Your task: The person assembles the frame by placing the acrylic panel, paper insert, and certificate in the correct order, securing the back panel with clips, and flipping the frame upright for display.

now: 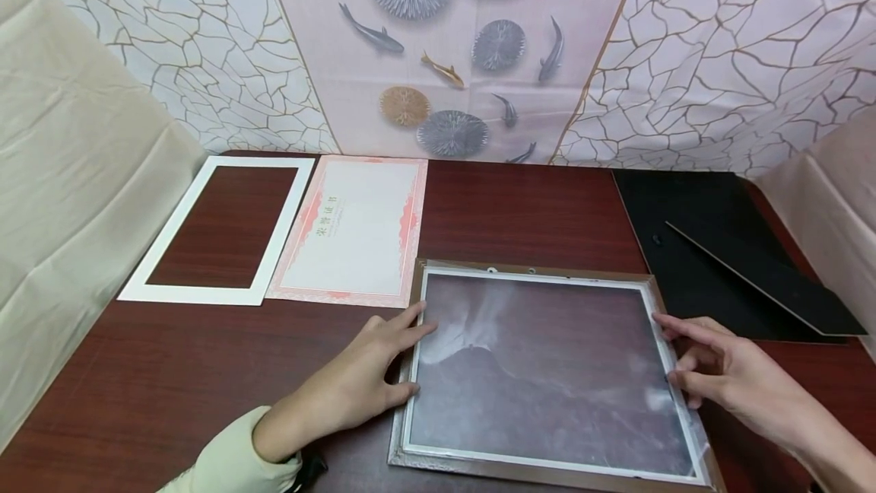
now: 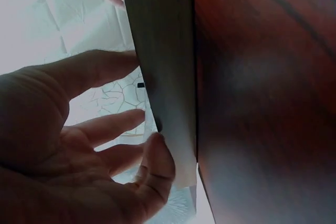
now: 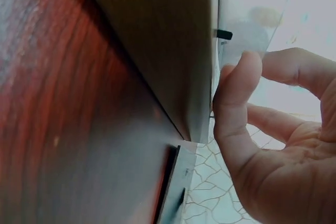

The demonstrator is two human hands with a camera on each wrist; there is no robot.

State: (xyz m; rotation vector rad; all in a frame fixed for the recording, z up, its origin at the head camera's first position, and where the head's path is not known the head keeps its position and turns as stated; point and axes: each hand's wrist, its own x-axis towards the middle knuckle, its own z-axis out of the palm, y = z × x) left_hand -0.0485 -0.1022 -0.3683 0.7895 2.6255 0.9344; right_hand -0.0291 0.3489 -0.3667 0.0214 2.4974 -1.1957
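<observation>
A picture frame (image 1: 547, 474) lies on the table with its back up, a clear sheet (image 1: 547, 379) with cloudy reflections across its opening. My left hand (image 1: 359, 371) rests on the frame's left side, fingers spread and the tips touching the inner edge. At the right side, my right hand (image 1: 722, 371) touches the rim with its index finger and thumb, the other fingers bent. From the left wrist view, the frame's side (image 2: 163, 77) stands beside my fingertips. In the right wrist view a small dark tab (image 3: 224, 34) sticks out from the frame near my fingers.
A white mat border (image 1: 192, 294) lies at the back left, next to a pink-bordered certificate (image 1: 363, 234). At the right are a black backing board (image 1: 677, 200) and a black strut (image 1: 766, 272) raised from it. A patterned cloth (image 1: 438, 44) hangs behind the table.
</observation>
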